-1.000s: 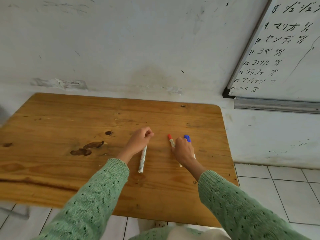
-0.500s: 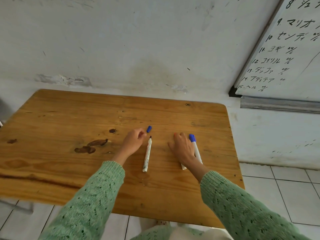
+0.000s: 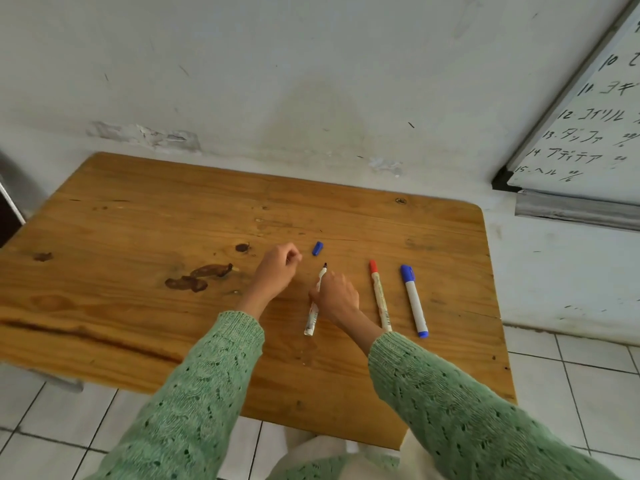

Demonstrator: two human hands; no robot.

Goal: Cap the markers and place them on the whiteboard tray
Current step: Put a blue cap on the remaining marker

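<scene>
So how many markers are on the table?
3. The uncapped marker lies under the right hand. The red-capped marker lies beside it, and the blue-capped marker lies farthest right. A loose blue cap lies near the left hand.

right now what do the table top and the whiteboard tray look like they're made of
Table top: looks like solid wood under a clear, slightly glossy finish, with visible grain, dark knots and stains. Whiteboard tray: probably metal, perhaps aluminium, going by its dull grey sheen and scuffs, though painted plastic cannot be ruled out.
</scene>
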